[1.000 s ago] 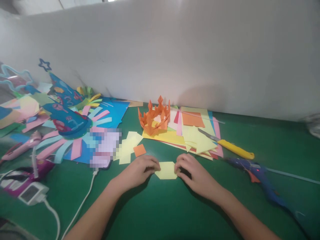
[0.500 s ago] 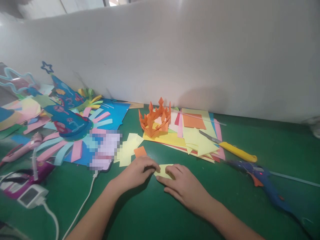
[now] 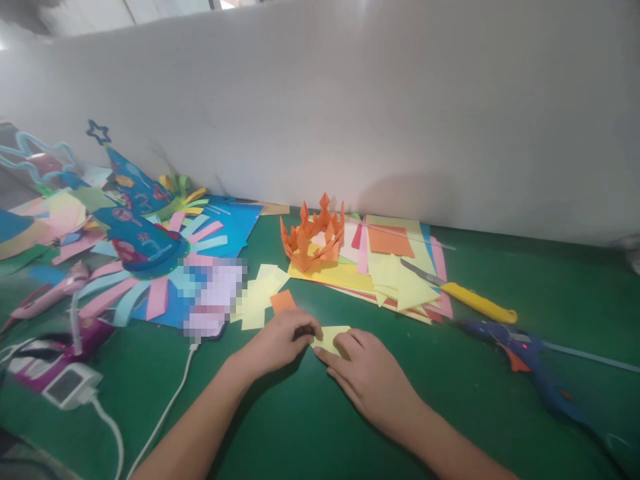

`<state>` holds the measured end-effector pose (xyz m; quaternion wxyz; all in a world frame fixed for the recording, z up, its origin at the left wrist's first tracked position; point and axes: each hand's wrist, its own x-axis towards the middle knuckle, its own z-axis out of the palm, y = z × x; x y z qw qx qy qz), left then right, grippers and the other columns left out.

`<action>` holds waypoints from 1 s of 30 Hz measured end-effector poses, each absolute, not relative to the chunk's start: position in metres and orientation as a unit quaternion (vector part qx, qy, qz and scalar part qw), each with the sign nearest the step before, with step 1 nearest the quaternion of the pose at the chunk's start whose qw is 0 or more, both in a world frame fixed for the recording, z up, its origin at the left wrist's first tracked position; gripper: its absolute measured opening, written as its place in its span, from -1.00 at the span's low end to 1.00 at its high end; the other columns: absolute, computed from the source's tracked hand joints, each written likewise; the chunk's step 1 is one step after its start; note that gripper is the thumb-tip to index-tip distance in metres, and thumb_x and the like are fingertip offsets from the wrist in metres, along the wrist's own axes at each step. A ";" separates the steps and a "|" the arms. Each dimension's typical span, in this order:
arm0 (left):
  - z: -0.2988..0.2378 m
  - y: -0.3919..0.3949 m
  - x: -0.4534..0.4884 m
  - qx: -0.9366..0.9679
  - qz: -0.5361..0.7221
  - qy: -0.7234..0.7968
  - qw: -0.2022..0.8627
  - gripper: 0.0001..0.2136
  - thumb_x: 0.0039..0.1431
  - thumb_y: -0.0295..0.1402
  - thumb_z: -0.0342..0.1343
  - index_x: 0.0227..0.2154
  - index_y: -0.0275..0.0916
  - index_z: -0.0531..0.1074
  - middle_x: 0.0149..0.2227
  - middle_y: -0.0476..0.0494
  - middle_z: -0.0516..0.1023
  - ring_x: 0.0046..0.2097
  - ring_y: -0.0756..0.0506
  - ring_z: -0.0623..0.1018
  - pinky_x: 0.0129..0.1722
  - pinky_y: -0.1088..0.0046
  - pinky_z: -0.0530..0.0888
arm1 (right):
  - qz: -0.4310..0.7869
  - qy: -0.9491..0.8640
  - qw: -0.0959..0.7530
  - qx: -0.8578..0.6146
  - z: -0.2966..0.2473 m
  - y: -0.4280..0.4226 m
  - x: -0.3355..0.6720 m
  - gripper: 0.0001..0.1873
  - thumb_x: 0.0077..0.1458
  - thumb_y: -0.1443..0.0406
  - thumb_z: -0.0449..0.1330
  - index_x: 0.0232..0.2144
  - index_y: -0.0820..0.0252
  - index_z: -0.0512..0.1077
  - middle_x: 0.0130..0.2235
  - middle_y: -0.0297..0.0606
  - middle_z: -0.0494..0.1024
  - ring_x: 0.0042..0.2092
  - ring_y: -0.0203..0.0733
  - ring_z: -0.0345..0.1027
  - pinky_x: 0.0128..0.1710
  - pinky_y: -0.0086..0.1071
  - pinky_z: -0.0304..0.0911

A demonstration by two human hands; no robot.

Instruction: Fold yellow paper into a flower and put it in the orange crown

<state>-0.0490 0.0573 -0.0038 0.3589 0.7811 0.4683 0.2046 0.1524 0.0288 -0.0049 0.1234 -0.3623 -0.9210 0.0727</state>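
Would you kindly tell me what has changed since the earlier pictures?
The right hand has moved from the right end of the yellow paper leftward over it, and now covers much of it. The left hand stays at the paper's left end; the orange crown and yellow-handled knife stay put.

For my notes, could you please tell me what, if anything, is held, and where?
Small yellow paper: left fingers pinch its left end; right fingers lie over its right part.

Pale yellow sheet (image 3: 328, 339), orange crown (image 3: 303, 257), plain green tabletop (image 3: 280, 427)
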 end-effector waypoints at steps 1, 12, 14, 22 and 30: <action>-0.004 0.057 -0.049 0.782 0.205 0.466 0.360 -0.80 0.06 -0.56 -0.03 -0.35 -0.20 0.45 -0.31 -0.05 0.52 -0.21 -0.05 0.46 -0.20 0.46 0.39 | 0.070 -0.921 0.126 -0.363 -0.005 0.028 0.152 -0.70 0.15 0.32 0.09 -0.05 0.04 0.39 -0.34 -0.21 0.39 -0.28 -0.13 0.18 -0.34 -0.31 0.07; -0.001 0.058 -0.050 0.834 0.221 0.383 0.329 -0.75 0.06 -0.61 -0.07 -0.40 -0.23 0.49 -0.25 -0.11 0.52 -0.18 -0.04 0.47 -0.17 0.42 0.41 | 0.116 -0.930 0.125 -0.325 -0.004 0.039 0.164 -0.69 0.18 0.28 0.07 -0.03 -0.07 0.36 -0.26 -0.21 0.40 -0.21 -0.11 0.19 -0.26 -0.28 0.13; 0.001 0.057 -0.052 0.844 0.213 0.377 0.318 -0.76 0.07 -0.59 -0.06 -0.36 -0.23 0.50 -0.23 -0.12 0.52 -0.18 -0.05 0.48 -0.17 0.42 0.41 | 0.125 -0.930 0.126 -0.322 -0.004 0.040 0.166 -0.71 0.18 0.28 0.06 -0.04 -0.06 0.38 -0.23 -0.20 0.40 -0.19 -0.10 0.19 -0.24 -0.27 0.13; 0.003 0.062 -0.051 0.838 0.199 0.374 0.344 -0.83 0.18 -0.50 -0.03 -0.36 -0.25 0.47 -0.27 -0.10 0.51 -0.20 -0.02 0.46 -0.19 0.48 0.39 | 0.144 -0.928 0.115 -0.325 -0.003 0.040 0.166 -0.70 0.19 0.28 0.05 -0.03 -0.07 0.36 -0.22 -0.21 0.39 -0.17 -0.11 0.18 -0.21 -0.26 0.13; 0.005 0.062 -0.049 0.822 0.192 0.383 0.375 -0.85 0.16 -0.53 -0.04 -0.39 -0.25 0.41 -0.28 -0.08 0.47 -0.19 -0.02 0.43 -0.20 0.50 0.36 | 0.133 -0.929 0.088 -0.333 -0.003 0.037 0.162 -0.67 0.21 0.25 0.02 0.03 -0.07 0.30 -0.25 -0.21 0.37 -0.21 -0.10 0.14 -0.26 -0.27 0.08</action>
